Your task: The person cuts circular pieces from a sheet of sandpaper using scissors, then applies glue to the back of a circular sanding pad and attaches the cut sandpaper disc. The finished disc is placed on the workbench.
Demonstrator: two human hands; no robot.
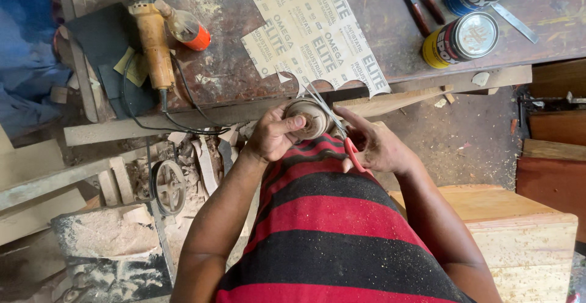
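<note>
The person's left hand [273, 137] pinched a small round sandpaper disc [308, 118], thumb laid across its near edge and fingers curled behind it, so that the disc stood face-up and steady in front of the red-and-black striped shirt [329, 217]. The right hand [373, 147] was closed on the red handles of a pair of scissors [337, 127], whose blades ran up and leftward from that grip and lay across the disc's right rim. Holding the disc just off the bench edge [201, 115] seemingly left the blades free to work round its outline. The disc sat just beyond the left thumb tip and just left of the right hand's knuckles, touching both the left fingers and the blades.

Just past the disc, farther from both hands, lay the printed sandpaper sheet [311, 31] with scalloped bites along its near edge. Well to the left of the left hand rested an angle grinder [152, 40], and well beyond the right hand stood two cans [462, 39] and pliers [418, 0].
</note>
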